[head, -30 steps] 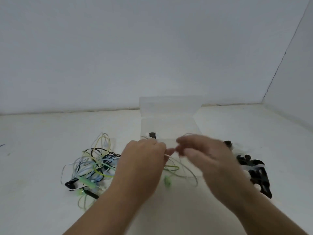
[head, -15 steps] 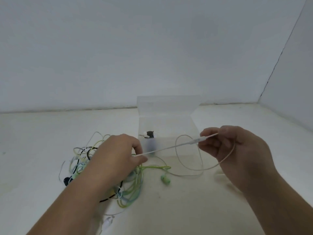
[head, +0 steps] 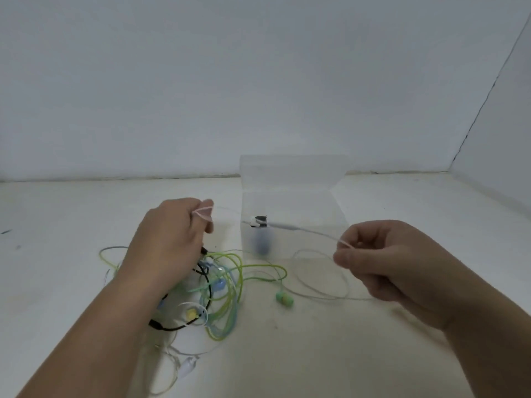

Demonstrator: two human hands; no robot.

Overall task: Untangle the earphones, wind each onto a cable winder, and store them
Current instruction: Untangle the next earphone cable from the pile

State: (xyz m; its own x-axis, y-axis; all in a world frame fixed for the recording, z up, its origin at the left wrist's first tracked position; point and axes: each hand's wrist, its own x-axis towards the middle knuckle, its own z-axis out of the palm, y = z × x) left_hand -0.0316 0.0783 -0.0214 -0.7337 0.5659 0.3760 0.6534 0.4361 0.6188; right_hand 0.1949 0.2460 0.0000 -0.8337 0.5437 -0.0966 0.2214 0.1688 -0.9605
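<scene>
A tangle of earphone cables (head: 221, 294), green, blue, black and white, lies on the white table under my left hand (head: 169, 242). A white earphone cable (head: 313, 232) stretches between my hands. My left hand, raised above the tangle, holds one end looped over a fingertip. My right hand (head: 382, 262) pinches the cable farther right, with a slack loop (head: 319, 282) lying on the table below. A green earbud (head: 284, 298) rests between the hands. A clear plastic storage box (head: 290, 208) stands open behind, with a wound earphone (head: 259, 221) inside.
A white earbud (head: 188, 366) and loose white cable lie near the front of the table. Plain white walls close off the back and the right side.
My left hand rose and moved left, and my right hand moved right, drawing the white cable farther apart. The view shifted, so the black winders at the right are out of sight.
</scene>
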